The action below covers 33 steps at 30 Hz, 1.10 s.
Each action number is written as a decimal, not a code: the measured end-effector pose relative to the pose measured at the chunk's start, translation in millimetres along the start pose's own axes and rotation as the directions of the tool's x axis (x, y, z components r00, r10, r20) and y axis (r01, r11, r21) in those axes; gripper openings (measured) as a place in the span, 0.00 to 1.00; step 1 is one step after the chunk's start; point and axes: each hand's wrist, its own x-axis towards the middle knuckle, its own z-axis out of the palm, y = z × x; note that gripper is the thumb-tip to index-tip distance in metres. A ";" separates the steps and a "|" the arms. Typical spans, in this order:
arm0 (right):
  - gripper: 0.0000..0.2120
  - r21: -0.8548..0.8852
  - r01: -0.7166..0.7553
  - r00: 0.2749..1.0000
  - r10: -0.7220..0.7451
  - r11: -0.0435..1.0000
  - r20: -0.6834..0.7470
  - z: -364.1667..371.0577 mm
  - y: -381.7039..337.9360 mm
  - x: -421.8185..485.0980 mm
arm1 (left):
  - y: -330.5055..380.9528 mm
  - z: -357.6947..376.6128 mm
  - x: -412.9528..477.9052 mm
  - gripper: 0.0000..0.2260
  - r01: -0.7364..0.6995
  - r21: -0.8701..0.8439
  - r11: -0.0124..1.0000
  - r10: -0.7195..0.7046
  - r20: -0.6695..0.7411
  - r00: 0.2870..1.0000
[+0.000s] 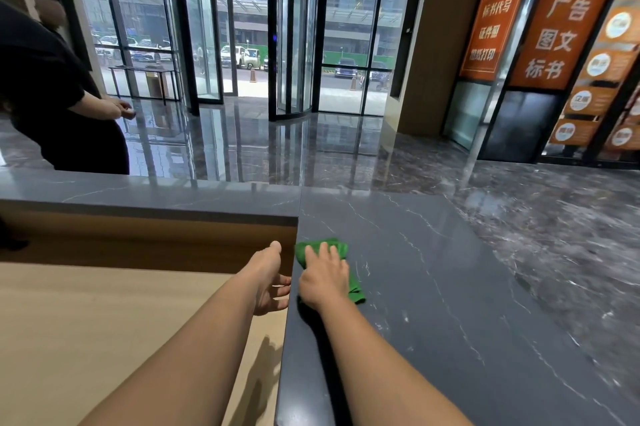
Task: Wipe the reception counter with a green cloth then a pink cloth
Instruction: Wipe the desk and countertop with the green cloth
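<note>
A folded green cloth lies on the dark marble reception counter, close to its inner left edge. My right hand lies flat on top of the cloth, fingers straight and spread, pressing it onto the stone. My left hand hovers just left of the counter's edge above the lower wooden desk, fingers relaxed and holding nothing. No pink cloth is in view.
The counter is L-shaped, with a second marble ledge running left. A light wooden desk sits below it. A person in black stands beyond the ledge at the far left. Polished lobby floor and glass doors lie beyond.
</note>
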 end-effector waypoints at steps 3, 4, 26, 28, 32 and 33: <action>0.29 0.005 0.168 0.982 -0.168 0.986 0.087 7.0 -19.8 -8.9 | 1.4 1.0 -3.1 0.21 -0.016 -0.004 1.000 0.016 -0.004 1.000; 0.29 0.001 0.219 0.970 -0.218 0.976 0.108 7.5 -20.4 -10.7 | 1.7 2.0 -4.5 0.20 -0.011 -0.004 1.000 0.011 -0.005 1.000; 0.26 -0.063 -0.148 0.989 0.147 0.987 -0.013 -47.2 132.7 -27.8 | -16.8 2.4 -51.7 0.27 0.000 0.173 0.985 0.019 -0.109 0.994; 0.25 -0.059 -0.186 0.982 0.183 0.981 -0.056 -36.4 106.5 -31.8 | -20.6 0.9 -55.0 0.26 -0.018 0.123 0.992 0.031 -0.100 0.994; 0.26 -0.021 -0.097 0.993 0.096 0.995 -0.064 -14.0 47.3 -41.4 | -26.8 -0.8 -58.1 0.26 -0.058 0.001 0.998 0.058 -0.074 0.996; 0.27 -0.010 -0.063 0.996 0.062 0.998 -0.058 -9.3 33.2 -44.6 | -28.2 -1.2 -59.4 0.27 -0.068 -0.023 0.997 0.067 -0.066 0.996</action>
